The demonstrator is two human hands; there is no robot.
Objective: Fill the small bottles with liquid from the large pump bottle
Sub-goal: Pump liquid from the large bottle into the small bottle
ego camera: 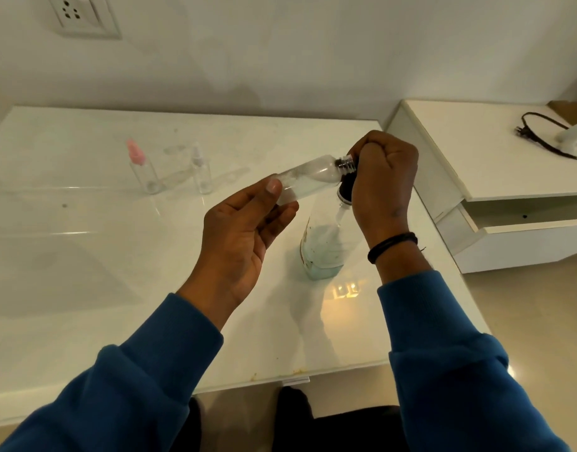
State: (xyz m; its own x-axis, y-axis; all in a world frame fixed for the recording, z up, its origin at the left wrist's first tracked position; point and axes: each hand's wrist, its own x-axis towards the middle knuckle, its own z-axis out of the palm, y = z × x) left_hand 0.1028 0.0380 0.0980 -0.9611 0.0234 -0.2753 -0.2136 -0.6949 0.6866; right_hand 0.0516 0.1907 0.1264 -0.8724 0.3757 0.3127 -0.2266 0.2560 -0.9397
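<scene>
A white glossy table (84,256) fills most of the view, seen from above by a person in blue sleeves. Toward its far left stand two small clear bottles, upright and near each other: one with a pink cap (142,169), and just to its right one with a clear spray cap (200,171). Further right, the left hand (244,230) is raised above the table, thumb and fingers curled around the base of a third small clear bottle (308,181), which lies almost sideways, its neck pointing right and slightly up. A dark threaded collar (345,164) sits at that neck, and the right hand (383,184) is closed tight around it from above; a black band (393,246) circles the right wrist. Directly below the right hand stands one large clear bottle (323,249), upright on the table, with pale blue liquid in its lower part; its top is hidden behind the hand. At far right, a separate white cabinet (509,177) carries one black cable (548,138).
</scene>
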